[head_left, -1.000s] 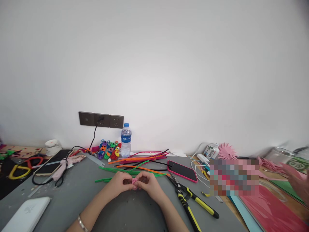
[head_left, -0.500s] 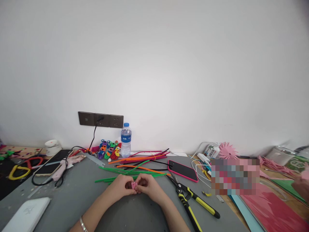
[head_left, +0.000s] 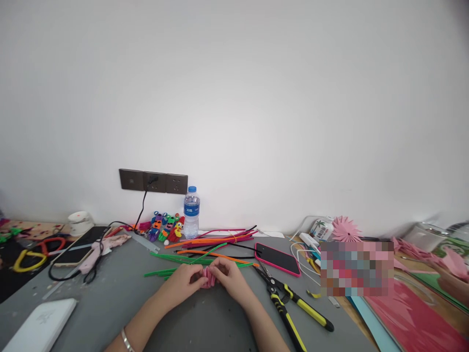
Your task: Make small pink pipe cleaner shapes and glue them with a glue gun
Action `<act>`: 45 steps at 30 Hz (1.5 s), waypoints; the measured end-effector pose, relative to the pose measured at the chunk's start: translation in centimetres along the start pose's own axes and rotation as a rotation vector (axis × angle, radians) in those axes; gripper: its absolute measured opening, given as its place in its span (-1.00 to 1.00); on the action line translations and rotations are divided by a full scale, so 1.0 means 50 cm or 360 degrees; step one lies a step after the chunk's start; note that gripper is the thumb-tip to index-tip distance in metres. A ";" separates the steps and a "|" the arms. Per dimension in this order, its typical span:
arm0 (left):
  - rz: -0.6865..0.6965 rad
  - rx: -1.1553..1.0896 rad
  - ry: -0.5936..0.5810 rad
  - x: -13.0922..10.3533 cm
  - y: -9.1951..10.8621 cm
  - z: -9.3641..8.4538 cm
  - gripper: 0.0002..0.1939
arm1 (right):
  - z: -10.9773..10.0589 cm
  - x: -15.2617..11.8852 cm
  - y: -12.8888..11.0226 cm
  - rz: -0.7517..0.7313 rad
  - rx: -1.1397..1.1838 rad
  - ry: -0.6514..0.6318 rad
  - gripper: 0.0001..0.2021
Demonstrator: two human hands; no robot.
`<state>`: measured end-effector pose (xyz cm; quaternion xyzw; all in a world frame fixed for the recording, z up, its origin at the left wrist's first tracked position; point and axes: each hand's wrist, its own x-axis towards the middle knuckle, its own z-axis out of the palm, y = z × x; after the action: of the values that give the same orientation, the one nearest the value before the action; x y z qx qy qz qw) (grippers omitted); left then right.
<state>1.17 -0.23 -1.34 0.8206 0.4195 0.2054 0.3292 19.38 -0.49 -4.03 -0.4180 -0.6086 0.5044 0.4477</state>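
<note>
1. A small pink piece [head_left: 208, 279] is being held between both hands, over the grey tabletop [head_left: 200, 322] and just in front of the green stems [head_left: 159, 272].
2. The piece's left side is being pinched by the thumb and fingers of the left hand [head_left: 185, 281].
3. Its right side is being grasped by the bent fingers of the right hand [head_left: 229, 278].
4. The green stems are being partly hidden by the hands.
5. Black-and-yellow pliers [head_left: 273, 286] are being supported by the tabletop right of the right hand, near a pink-edged phone [head_left: 277, 259].
6. A water bottle [head_left: 191, 212] is being flanked by colourful figures [head_left: 156, 227].
</note>
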 end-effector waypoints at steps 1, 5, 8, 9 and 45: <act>0.0019 0.0041 0.0017 0.000 -0.001 0.000 -0.79 | -0.002 0.000 0.001 -0.0004 -0.0023 0.0005 -0.71; 0.0091 0.0077 0.0097 -0.002 -0.003 -0.003 -0.87 | -0.004 -0.003 0.000 -0.0020 -0.0098 0.0019 -0.81; 0.0096 0.0054 0.0147 -0.003 -0.006 -0.005 -0.83 | -0.007 -0.004 0.000 -0.0082 -0.0219 0.0104 -0.87; 0.0090 0.0012 0.0143 -0.003 -0.008 -0.005 -0.80 | -0.008 -0.003 0.001 -0.0091 -0.0250 0.0130 -0.89; 0.0014 -0.0067 -0.0276 -0.009 -0.025 -0.028 -0.86 | -0.010 -0.013 -0.022 -0.0393 -0.0707 0.0338 -0.77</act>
<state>-0.61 0.46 -1.29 0.8300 0.3814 0.1437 0.3807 19.97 -1.13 -3.00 -0.4792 -0.7002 0.2535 0.4646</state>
